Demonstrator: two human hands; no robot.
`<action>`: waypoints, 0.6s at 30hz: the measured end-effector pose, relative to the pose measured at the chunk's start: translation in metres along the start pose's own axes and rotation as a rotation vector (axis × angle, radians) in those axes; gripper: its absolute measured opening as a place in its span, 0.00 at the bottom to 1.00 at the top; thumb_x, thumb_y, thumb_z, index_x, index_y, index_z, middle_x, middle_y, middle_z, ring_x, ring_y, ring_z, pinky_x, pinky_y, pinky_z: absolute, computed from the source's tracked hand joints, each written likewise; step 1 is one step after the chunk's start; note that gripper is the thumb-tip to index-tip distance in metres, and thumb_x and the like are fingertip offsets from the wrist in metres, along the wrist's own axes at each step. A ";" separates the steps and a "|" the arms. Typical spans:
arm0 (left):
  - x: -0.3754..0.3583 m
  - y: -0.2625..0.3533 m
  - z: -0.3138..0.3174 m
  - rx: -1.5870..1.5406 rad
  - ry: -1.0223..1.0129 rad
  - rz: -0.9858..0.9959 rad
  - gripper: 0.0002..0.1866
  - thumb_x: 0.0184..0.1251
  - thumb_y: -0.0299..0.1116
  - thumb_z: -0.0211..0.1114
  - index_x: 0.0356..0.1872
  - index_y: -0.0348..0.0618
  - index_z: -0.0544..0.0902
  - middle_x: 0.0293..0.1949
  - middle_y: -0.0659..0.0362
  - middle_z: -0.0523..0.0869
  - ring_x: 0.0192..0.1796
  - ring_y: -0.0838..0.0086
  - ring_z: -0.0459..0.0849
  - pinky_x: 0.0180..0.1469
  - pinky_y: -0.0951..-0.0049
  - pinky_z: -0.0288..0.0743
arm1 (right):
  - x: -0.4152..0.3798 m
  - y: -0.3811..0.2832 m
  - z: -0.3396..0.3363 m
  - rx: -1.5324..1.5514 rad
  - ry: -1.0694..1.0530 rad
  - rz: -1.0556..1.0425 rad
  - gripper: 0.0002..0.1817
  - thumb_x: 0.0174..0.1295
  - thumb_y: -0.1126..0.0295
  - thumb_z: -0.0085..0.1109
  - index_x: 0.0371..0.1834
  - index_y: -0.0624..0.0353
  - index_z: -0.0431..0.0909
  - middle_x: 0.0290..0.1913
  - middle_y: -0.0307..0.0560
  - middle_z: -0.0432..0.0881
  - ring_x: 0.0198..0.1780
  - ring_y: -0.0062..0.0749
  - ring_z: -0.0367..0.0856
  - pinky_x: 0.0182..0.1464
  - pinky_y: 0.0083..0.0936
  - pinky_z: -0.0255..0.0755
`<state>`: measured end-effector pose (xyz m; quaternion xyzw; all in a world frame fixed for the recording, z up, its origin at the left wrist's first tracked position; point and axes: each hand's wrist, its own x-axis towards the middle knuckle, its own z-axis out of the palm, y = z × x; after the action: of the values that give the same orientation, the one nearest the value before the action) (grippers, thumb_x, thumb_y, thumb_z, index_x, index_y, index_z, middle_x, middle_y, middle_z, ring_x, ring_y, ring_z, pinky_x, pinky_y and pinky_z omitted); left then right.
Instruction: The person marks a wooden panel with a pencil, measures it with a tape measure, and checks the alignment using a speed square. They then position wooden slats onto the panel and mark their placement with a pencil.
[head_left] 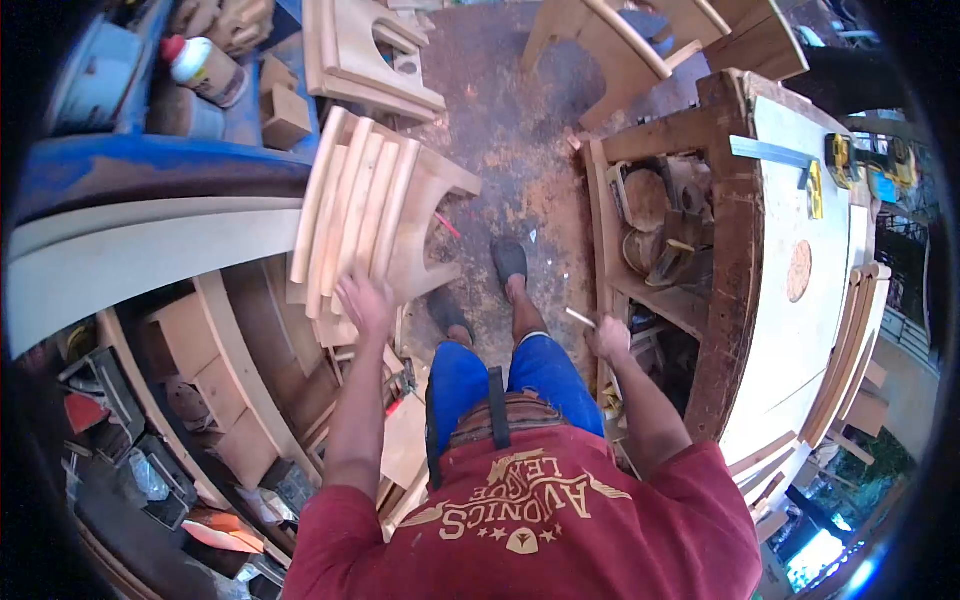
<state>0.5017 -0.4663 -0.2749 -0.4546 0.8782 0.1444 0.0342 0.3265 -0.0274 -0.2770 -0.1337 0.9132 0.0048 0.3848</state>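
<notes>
My left hand [367,303] rests at the near end of a slatted wooden stool [365,200], fingers spread against its pale, rounded slats. The stool's side panel has a cut-out and faces right. Low on the right, my right hand [610,338] is closed around a short, thin, pale stick [580,317], whose exact kind I cannot make out. That hand is beside the open shelf of the workbench [735,250].
More wooden stools [370,50] stand at the far left and far right. A square [775,152] and a yellow-black cordless drill [890,160] lie on the bench. Blue shelving [170,160] holds a bottle [205,70] and wood blocks. A red marker-like object [447,225] lies on the floor.
</notes>
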 end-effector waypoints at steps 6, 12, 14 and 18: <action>-0.111 -0.079 -0.013 -0.051 -0.213 -0.019 0.36 0.58 0.41 0.73 0.66 0.37 0.73 0.62 0.38 0.74 0.67 0.40 0.68 0.72 0.45 0.62 | -0.067 -0.028 0.033 0.171 0.015 0.200 0.21 0.57 0.53 0.67 0.42 0.61 0.89 0.45 0.67 0.88 0.50 0.61 0.88 0.54 0.49 0.82; -0.173 -0.138 -0.041 -0.082 -0.456 -0.123 0.32 0.53 0.44 0.73 0.60 0.40 0.82 0.59 0.40 0.80 0.64 0.49 0.77 0.68 0.53 0.72 | -0.108 -0.051 0.061 0.303 0.037 0.200 0.23 0.54 0.54 0.67 0.52 0.52 0.88 0.47 0.65 0.87 0.52 0.60 0.87 0.56 0.47 0.81; -0.167 -0.148 -0.041 -0.075 -0.493 -0.191 0.33 0.54 0.43 0.72 0.63 0.39 0.80 0.60 0.39 0.81 0.65 0.48 0.79 0.68 0.53 0.73 | -0.113 -0.040 0.070 0.321 0.042 0.190 0.25 0.54 0.53 0.68 0.52 0.54 0.87 0.49 0.65 0.87 0.53 0.60 0.87 0.57 0.47 0.81; -0.137 -0.153 -0.024 -0.052 -0.480 -0.189 0.31 0.56 0.44 0.70 0.61 0.41 0.81 0.60 0.39 0.83 0.62 0.47 0.82 0.65 0.53 0.77 | -0.130 -0.004 0.094 0.339 0.165 0.285 0.26 0.55 0.50 0.68 0.45 0.64 0.88 0.44 0.69 0.87 0.51 0.57 0.88 0.55 0.46 0.82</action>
<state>0.7074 -0.4482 -0.2597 -0.4880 0.7946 0.2671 0.2432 0.4808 0.0106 -0.2514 0.0631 0.9389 -0.1055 0.3215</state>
